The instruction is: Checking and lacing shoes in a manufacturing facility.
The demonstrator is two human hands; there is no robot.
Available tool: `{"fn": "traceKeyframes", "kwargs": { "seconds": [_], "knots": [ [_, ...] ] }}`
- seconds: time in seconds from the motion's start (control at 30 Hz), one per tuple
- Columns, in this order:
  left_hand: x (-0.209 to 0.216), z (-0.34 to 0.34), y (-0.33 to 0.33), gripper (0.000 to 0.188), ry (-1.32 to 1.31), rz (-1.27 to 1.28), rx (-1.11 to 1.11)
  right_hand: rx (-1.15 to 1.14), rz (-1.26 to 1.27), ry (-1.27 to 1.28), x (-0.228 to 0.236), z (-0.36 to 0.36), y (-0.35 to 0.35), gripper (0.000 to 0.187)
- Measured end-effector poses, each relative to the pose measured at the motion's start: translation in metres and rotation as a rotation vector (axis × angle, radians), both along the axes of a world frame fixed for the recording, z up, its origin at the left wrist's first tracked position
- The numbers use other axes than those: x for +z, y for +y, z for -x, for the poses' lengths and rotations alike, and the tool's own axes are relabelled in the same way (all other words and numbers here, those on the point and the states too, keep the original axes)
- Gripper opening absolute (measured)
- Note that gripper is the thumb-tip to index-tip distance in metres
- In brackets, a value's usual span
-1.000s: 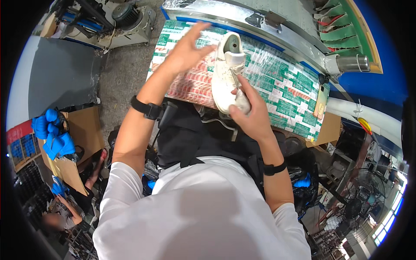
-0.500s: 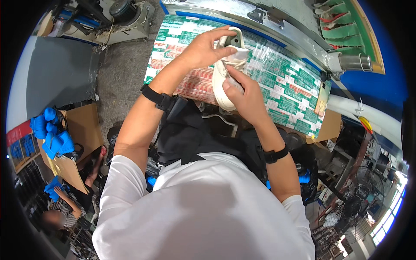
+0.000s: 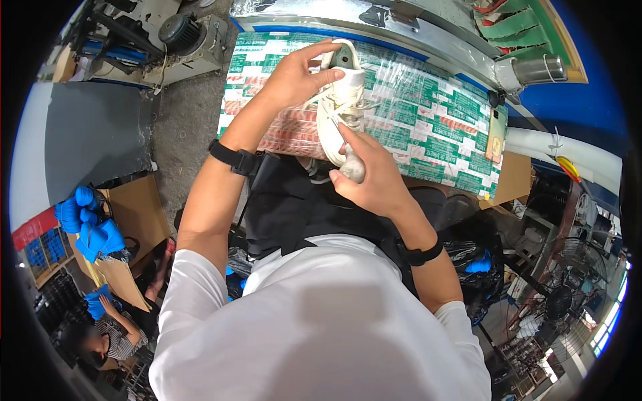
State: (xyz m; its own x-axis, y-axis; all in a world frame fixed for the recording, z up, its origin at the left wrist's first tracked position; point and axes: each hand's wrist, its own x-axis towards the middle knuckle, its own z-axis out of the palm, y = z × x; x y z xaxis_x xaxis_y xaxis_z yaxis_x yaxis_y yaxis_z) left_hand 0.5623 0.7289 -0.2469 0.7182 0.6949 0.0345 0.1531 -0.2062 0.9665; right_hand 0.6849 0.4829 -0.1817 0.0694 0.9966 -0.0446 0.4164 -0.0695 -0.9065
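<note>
The left hand (image 3: 293, 81) was clamped on the collar of a white shoe (image 3: 326, 144), thumb over the tongue and the other fingers at the outer side, partly hiding that edge. The shoe lay between the two hands, heel away from the person, its smooth upper crossed by loose, rumpled laces (image 3: 342, 107). The right hand (image 3: 378, 177) had its fingers closed around the pale, rounded, lumpy grip of a hand tool (image 3: 353, 170); the slim shaft ran past the index fingertip towards the laces, its very end too small to make out. The right knuckles blocked part of the shoe's toe side.

Under the fingers, the worktop (image 3: 401, 100) was covered in glossy, creased clear film over green, white and red print. Just beyond the left fingertips a shiny metal rail (image 3: 301, 17) bordered it, with a metal cylinder (image 3: 538, 70) farther right. Well to the right of the right fingers lay a flat rectangular phone (image 3: 496, 134), near a thick white pipe (image 3: 588, 174). Far left of the left hand stood a ribbed motor (image 3: 179, 33) and a smooth grey panel (image 3: 97, 134); below these, curved blue pieces (image 3: 93, 227) were heaped on cardboard (image 3: 137, 210).
</note>
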Motion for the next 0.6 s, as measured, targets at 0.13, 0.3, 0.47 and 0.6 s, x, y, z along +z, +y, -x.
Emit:
{"fn": "traceKeyframes", "kwargs": {
  "seconds": [0.13,0.3,0.47,0.6],
  "knots": [
    [0.007,0.007,-0.008,0.060,0.051,-0.031,-0.009,0.028,0.068,-0.052,-0.005,-0.012,-0.022,0.085],
    [-0.002,0.007,-0.002,0.062,0.035,-0.090,-0.011,-0.115,-0.180,-0.222,0.004,-0.017,-0.001,0.087],
    [0.000,0.002,-0.009,0.059,0.020,0.027,0.006,-0.031,-0.238,-0.362,-0.014,-0.004,0.044,0.075],
    [-0.006,0.002,-0.006,0.059,0.019,0.041,0.006,0.138,0.044,-0.055,-0.001,0.005,0.015,0.077]
  ]
}}
